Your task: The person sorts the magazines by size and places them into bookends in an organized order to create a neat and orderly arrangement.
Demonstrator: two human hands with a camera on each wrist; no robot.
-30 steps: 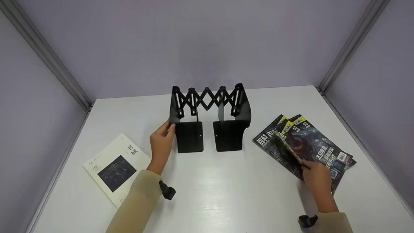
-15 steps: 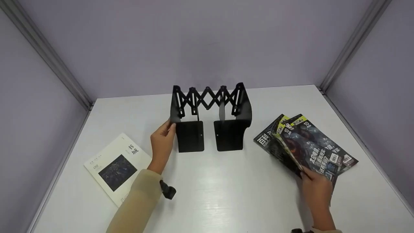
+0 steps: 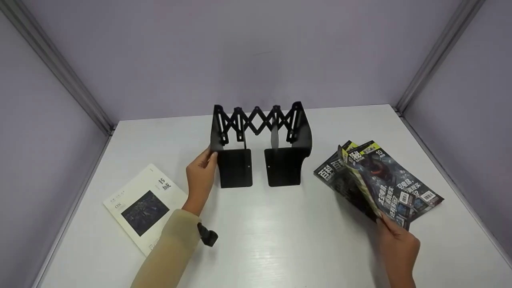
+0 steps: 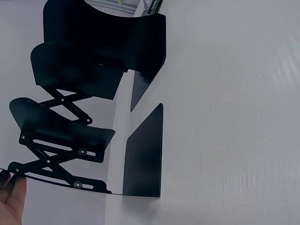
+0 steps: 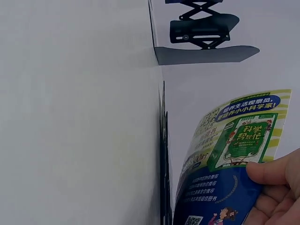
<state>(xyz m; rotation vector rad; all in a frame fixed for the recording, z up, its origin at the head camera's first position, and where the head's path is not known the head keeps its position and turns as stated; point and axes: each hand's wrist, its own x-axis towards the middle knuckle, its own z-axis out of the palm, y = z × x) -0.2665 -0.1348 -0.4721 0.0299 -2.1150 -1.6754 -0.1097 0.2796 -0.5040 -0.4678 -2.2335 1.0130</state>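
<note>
A black expandable bookend [image 3: 235, 170] with scissor-style links stands mid-table. My left hand [image 3: 200, 176] grips the edge of its left panel, thumb in front; in the left wrist view only fingertips [image 4: 16, 194] show at that panel's edge. At the right, my right hand [image 3: 400, 244] pinches the lower edge of a glossy magazine [image 3: 374, 184], lifted at a tilt over others like it. Seen from the right wrist, its back cover [image 5: 201, 183] is yellow and blue, curving slightly, with the thumb pressed on it. Two dark magazines [image 3: 430, 198] lie fanned beneath, partly hidden.
A cream-covered magazine [image 3: 168, 192] with a dark square picture lies at the left, partly behind my left forearm. The white table [image 3: 264, 236] is enclosed by pale walls [image 3: 256, 52] at the back and both sides.
My right hand has raised and tilted the top magazine off the pile, turning it more upright and moving slightly toward me. The left hand and the bookend have stayed put.
</note>
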